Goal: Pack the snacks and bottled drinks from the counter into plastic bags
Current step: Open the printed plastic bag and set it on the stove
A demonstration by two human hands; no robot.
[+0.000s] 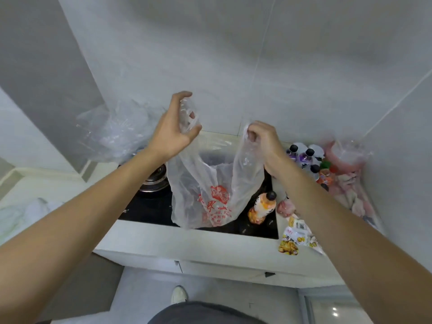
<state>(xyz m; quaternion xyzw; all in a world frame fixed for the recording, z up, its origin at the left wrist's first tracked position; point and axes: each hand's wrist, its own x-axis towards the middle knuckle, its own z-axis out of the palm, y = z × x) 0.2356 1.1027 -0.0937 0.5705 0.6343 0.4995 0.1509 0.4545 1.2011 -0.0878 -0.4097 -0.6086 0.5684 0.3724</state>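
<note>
Both hands are up over the stove holding a thin see-through plastic bag (205, 190) with red print by its handles: left hand (174, 127) has fingers curled loosely round one loop, right hand (263, 142) is pinched tight on the other, so the bag hangs open above the black cooktop (149, 206). An orange drink bottle (261, 208) stands just beside the bag, and more bottles (304, 157) and yellow snack packs (295, 239) sit on the counter (187, 244) off to the right.
</note>
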